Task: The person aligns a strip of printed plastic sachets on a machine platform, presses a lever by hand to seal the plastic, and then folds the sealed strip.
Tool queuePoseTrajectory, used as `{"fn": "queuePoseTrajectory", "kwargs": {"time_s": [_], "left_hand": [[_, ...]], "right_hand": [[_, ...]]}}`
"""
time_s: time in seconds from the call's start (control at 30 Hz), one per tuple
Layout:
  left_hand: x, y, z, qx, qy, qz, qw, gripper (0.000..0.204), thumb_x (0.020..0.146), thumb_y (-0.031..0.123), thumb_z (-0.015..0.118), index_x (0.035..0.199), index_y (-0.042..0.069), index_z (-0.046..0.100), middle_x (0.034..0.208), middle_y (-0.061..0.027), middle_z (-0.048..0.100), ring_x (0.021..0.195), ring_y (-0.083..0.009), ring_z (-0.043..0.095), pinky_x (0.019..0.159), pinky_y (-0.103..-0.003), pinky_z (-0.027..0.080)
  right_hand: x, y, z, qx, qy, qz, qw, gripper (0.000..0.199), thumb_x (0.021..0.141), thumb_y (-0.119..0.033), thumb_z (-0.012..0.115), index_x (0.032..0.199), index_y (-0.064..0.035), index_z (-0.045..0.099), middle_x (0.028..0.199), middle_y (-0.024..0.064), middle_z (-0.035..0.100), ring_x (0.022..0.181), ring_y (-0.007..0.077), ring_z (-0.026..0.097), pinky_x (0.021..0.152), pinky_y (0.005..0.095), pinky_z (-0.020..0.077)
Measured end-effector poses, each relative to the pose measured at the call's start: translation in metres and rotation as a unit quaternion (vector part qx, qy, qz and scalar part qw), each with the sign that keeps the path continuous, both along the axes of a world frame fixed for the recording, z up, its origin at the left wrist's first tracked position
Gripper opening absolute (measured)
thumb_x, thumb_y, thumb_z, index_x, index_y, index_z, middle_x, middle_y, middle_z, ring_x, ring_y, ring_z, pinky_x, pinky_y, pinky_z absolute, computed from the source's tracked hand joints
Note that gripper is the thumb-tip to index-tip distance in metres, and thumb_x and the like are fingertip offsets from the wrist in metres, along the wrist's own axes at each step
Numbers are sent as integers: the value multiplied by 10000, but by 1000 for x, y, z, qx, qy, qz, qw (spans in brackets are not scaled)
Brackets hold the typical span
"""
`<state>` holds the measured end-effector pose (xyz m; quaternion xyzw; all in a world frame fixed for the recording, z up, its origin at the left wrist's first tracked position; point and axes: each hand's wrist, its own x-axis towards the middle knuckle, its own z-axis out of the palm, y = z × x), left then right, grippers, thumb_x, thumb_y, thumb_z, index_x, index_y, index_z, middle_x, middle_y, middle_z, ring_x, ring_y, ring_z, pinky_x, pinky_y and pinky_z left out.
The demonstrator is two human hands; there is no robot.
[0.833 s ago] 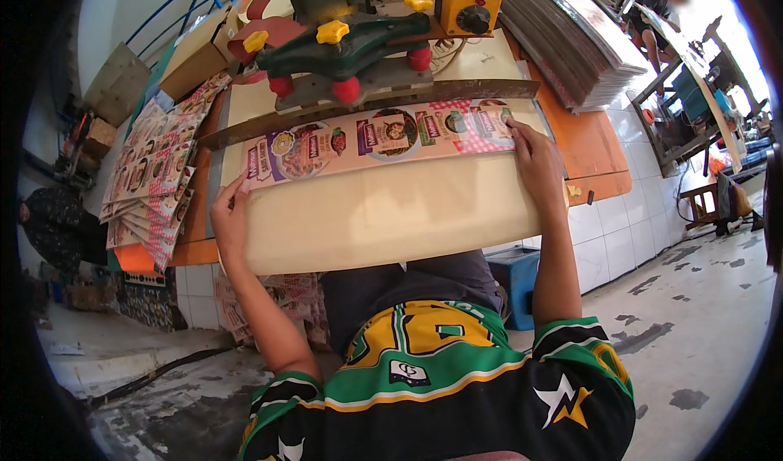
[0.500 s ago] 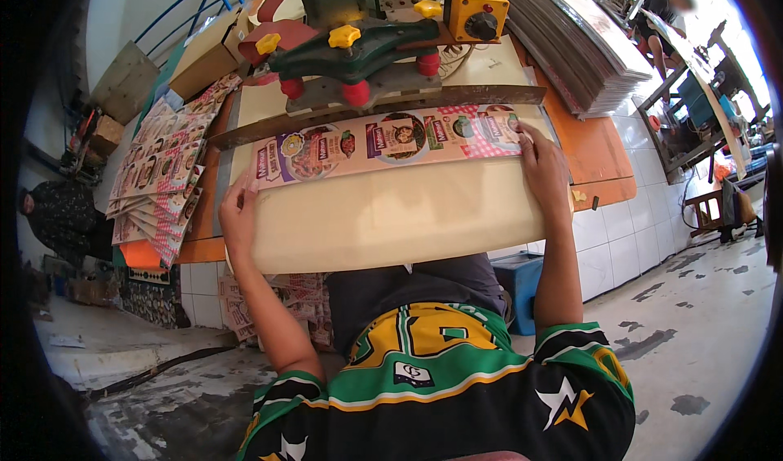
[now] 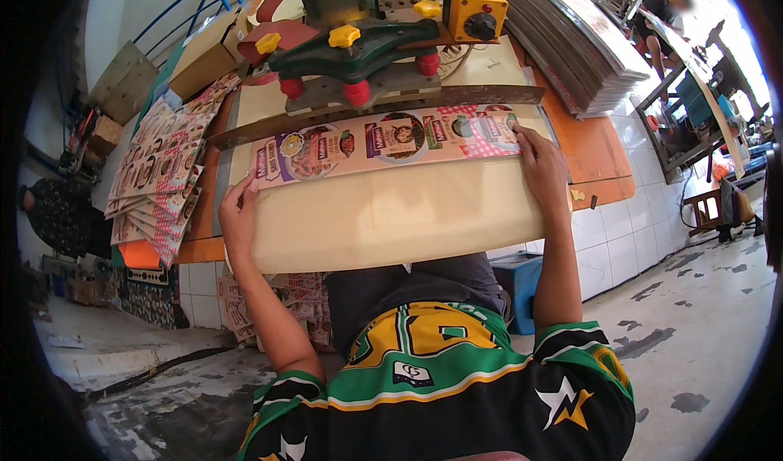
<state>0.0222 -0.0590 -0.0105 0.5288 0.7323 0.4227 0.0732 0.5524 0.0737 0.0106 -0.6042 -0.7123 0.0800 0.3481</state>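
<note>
Where the bench meets the left wall, a fanned stack of printed sheets (image 3: 159,175) is laid on the orange ledge, seemingly kept within reach; just beside it, the left hand (image 3: 236,216) is set at the left end of the printed strip (image 3: 383,139), its fingers bent narrow and pinching the strip's corner, so that this end is apparently kept from sliding; the strip is stretched flat across the far part of the cream work board (image 3: 391,216), its far edge lying just under the dark blade bar (image 3: 375,110) of the green-and-red press (image 3: 351,49), probably so that it is squared to that bar; above and to the right, a yellow switch box (image 3: 475,12) is mounted; the right hand (image 3: 542,167) is pressed flat on the strip's right end, fingers nearly straight and close together, holding it down rather than gripping; farther right, a tall pile of flat card sheets (image 3: 571,37) is stacked on the orange table (image 3: 599,167).
</note>
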Motion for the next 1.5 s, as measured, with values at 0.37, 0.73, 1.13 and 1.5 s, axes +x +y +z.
{"fn": "queuePoseTrajectory", "kwargs": {"time_s": [0.37, 0.73, 1.13, 1.5], "left_hand": [[5, -1, 7, -18, 14, 16, 1000, 325, 1031, 217, 661, 1329, 107, 728, 1003, -120, 674, 844, -186, 597, 793, -306, 486], [1, 0, 3, -19, 2, 9, 1000, 353, 1032, 258, 652, 1324, 73, 723, 1088, -157, 708, 985, -237, 668, 904, -330, 504], [2, 0, 3, -10, 8, 4, 1000, 342, 1036, 268, 663, 1326, 99, 729, 1073, -148, 709, 980, -230, 666, 896, -327, 501], [-1, 0, 2, -6, 14, -2, 1000, 341, 1036, 267, 662, 1329, 107, 730, 1048, -139, 702, 928, -209, 649, 858, -319, 497]], "right_hand": [[1, 2, -5, 19, 9, 2, 1000, 268, 1035, -278, 605, 1232, -181, 759, 1028, 159, 755, 973, 354, 696, 869, 459, 518], [2, 3, -8, 12, 8, 1, 1000, 281, 1045, -277, 587, 1246, -170, 752, 1031, 164, 752, 994, 356, 691, 894, 459, 507], [1, 2, -5, 15, 7, 3, 1000, 279, 1046, -275, 583, 1242, -175, 755, 1023, 162, 752, 981, 354, 694, 887, 459, 510], [1, 2, -2, 1, -10, -1, 1000, 293, 1057, -266, 582, 1257, -126, 745, 1121, 160, 757, 1002, 367, 707, 888, 426, 529]]}}
